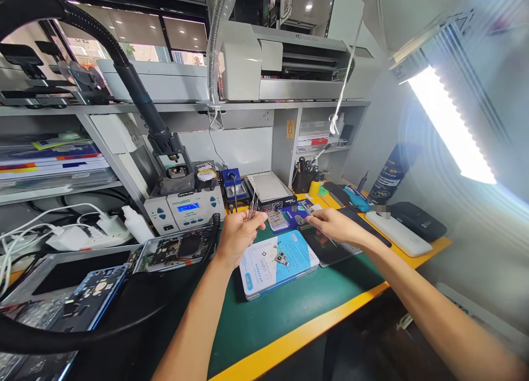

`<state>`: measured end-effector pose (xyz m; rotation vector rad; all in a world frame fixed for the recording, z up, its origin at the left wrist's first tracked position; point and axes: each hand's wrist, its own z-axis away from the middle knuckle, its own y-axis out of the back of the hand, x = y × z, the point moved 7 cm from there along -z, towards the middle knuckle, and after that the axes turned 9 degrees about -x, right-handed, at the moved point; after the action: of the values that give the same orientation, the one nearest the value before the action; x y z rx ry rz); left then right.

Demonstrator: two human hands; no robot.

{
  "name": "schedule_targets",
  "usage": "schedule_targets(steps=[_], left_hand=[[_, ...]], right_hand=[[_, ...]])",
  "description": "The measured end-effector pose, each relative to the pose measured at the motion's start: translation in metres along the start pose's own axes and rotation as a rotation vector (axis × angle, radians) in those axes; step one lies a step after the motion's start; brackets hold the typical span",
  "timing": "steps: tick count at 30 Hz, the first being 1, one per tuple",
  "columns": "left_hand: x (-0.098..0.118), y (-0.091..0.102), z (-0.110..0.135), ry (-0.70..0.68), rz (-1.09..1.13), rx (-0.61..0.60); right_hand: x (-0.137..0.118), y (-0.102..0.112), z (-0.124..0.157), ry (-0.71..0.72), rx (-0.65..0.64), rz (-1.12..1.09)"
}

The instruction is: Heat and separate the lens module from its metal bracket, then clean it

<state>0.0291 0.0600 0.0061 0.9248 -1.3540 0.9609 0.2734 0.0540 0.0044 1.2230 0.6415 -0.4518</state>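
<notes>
My left hand (238, 232) is closed around metal tweezers (253, 205), whose tips point upward. Pinched in the fingers of my right hand (333, 225) is a slim metal tool (306, 207); its exact kind is too small to make out. Between and just below the hands lies a flat white and blue box (285, 262) with a camera-module picture on its lid. A small clear case (278, 221) rests behind the box, close to my left fingers. Under my right hand is a dark perforated pad (336, 254).
On the left stand a soldering station (188, 210) and opened devices (177, 251) with bare boards. A black hose (111, 337) curves across the lower left. At the right lie a white power bank-like block (399, 233) and black case (419, 220). A bright lamp (450, 122) hangs above.
</notes>
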Motion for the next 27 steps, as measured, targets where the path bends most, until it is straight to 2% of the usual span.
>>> schedule_targets(steps=[3, 6, 11, 14, 17, 23, 27], left_hand=[[-0.005, 0.002, -0.001, 0.055, -0.063, 0.002], [-0.01, 0.005, 0.001, 0.111, -0.107, 0.003], [-0.022, 0.012, 0.012, 0.2, -0.084, 0.02], [-0.026, 0.012, 0.021, 0.222, 0.013, 0.018], [-0.024, 0.004, 0.028, 0.212, 0.157, 0.012], [-0.009, -0.03, 0.035, 0.126, 0.431, 0.049], [0.0, -0.046, 0.043, 0.125, 0.555, 0.052]], right_hand=[[0.015, -0.008, -0.006, -0.056, -0.029, 0.173], [0.022, -0.016, -0.008, -0.089, 0.012, 0.288], [0.018, -0.019, 0.001, -0.065, 0.077, 0.298], [0.0, -0.018, 0.011, 0.02, 0.095, 0.187], [-0.029, -0.029, 0.022, 0.141, 0.033, 0.0], [-0.081, -0.101, 0.047, 0.276, -0.283, -0.44], [-0.09, -0.126, 0.052, 0.301, -0.354, -0.648]])
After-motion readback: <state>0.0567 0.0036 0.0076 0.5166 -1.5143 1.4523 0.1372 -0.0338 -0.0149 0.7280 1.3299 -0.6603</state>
